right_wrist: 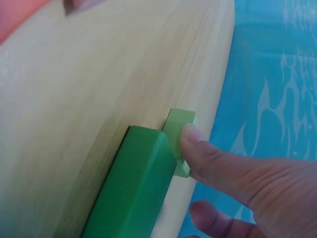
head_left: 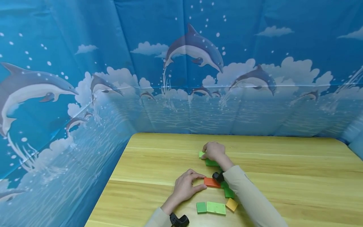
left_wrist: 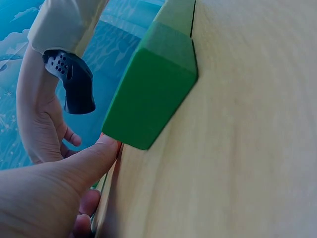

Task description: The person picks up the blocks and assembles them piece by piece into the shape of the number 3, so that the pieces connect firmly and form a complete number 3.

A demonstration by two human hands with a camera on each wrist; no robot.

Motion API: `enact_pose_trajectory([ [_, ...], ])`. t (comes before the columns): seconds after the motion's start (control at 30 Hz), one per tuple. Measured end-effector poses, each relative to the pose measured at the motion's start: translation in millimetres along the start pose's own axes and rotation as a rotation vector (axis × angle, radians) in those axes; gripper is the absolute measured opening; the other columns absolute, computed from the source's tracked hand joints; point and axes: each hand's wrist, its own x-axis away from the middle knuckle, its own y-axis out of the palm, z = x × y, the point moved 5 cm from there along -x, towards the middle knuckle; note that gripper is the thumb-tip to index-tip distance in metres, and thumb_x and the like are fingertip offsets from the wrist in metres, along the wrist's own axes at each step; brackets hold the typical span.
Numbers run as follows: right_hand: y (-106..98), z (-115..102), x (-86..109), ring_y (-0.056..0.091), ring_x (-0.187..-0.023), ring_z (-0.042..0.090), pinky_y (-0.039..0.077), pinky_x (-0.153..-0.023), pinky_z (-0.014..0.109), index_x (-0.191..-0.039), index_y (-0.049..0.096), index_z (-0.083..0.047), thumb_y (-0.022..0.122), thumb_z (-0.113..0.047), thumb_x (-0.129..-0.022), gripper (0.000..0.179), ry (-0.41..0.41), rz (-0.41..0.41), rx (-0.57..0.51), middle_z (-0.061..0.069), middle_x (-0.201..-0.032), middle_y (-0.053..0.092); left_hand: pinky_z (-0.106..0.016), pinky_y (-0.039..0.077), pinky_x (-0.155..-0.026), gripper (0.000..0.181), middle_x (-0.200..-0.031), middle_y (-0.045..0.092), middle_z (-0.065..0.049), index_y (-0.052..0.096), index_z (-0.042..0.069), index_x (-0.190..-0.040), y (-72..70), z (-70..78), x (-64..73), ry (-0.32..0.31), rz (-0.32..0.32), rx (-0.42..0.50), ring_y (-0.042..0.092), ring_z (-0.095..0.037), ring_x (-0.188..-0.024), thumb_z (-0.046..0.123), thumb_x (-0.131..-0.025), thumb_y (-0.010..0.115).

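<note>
My left hand (head_left: 185,186) pinches the left end of a flat red block (head_left: 212,182) between thumb and forefinger. The thumb shows large in the left wrist view, where a green block (left_wrist: 148,94) hides most of the red one. Farther back, my right hand (head_left: 214,151) holds a small light green block (right_wrist: 177,126), thumb on its near face. That piece sits against the end of a longer dark green block (right_wrist: 131,183). More green blocks (head_left: 228,190) run down from there beside the red block's right end, partly covered by the right wrist and sleeve.
Nearer the front lie a small green block (head_left: 201,207) and a longer light green block (head_left: 216,208), end to end. An orange block (head_left: 232,205) stands turned at their right. Behind the wooden table (head_left: 297,176) hangs a blue dolphin curtain (head_left: 241,116). Each wrist wears a black camera.
</note>
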Motion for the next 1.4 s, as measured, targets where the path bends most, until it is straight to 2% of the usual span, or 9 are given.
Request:
enact_pose_trajectory([
  [0.3,2.0,-3.9,1.9,0.061,-0.084,0.024,0.047,-0.056,0.035,-0.107,0.072,-0.019,0.078,-0.038,-0.077,0.036,-0.024,-0.005,-0.019,0.003,-0.104,0.066,-0.019,0.032,-0.052,0.039,-0.092,0.053,0.013,0.071,0.032,-0.111,1.3,-1.7,-0.2,0.005,0.001,-0.008,0.038,0.001,-0.062,0.056,-0.081,0.066],
  [0.87,-1.0,-4.7,4.8,0.060,-0.091,0.024,0.047,-0.063,0.037,-0.099,0.074,-0.023,0.081,-0.037,-0.073,0.030,-0.047,-0.096,-0.061,0.005,-0.116,0.063,-0.019,0.031,-0.052,0.038,-0.093,0.054,0.012,0.071,0.031,-0.111,2.3,-2.8,-2.6,0.016,0.012,-0.001,0.038,0.000,-0.063,0.054,-0.082,0.066],
  [1.4,-1.2,-2.3,6.8,0.059,-0.083,0.018,0.047,-0.065,0.037,-0.093,0.074,-0.025,0.083,-0.035,-0.072,0.025,-0.054,-0.103,-0.097,-0.001,-0.103,0.066,-0.020,0.032,-0.052,0.037,-0.094,0.054,0.012,0.071,0.032,-0.110,2.6,-1.8,-2.1,-0.002,0.000,0.008,0.038,0.000,-0.063,0.055,-0.082,0.065],
])
